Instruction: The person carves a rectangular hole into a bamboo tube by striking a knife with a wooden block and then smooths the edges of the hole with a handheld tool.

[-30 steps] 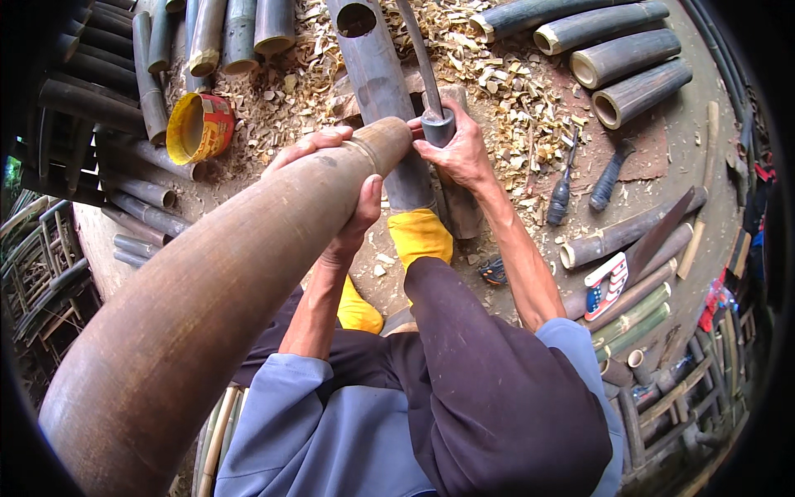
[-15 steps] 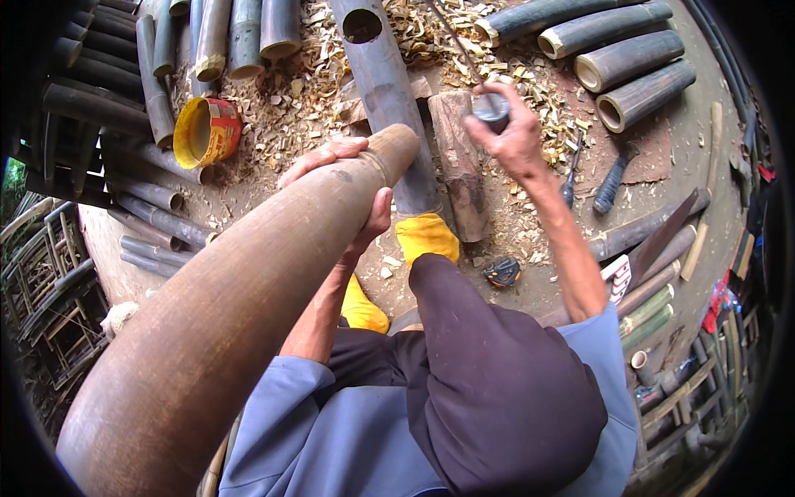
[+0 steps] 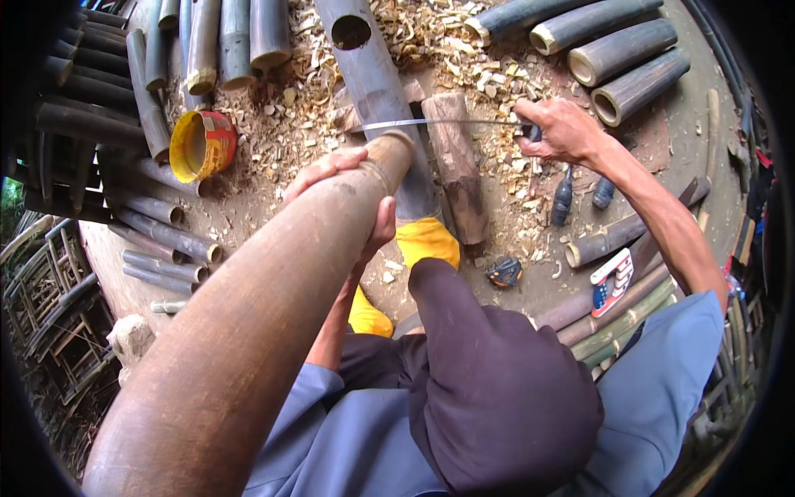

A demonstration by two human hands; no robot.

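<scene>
floor: bare packed dirt (image 3: 654, 141), strewn with pale wood chips (image 3: 290, 108)
left edge: stacked bamboo frames (image 3: 50, 290)
light: daylight, soft, outdoors

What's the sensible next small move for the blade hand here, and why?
Probably bring the blade down onto the pole's far end. The right hand holds it level just above that end, while the left hand grips the brown bamboo pole close behind it, steadying it over the wood block.

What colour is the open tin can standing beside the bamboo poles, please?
Yellow, with a red band, in the head view: tin can.
</scene>
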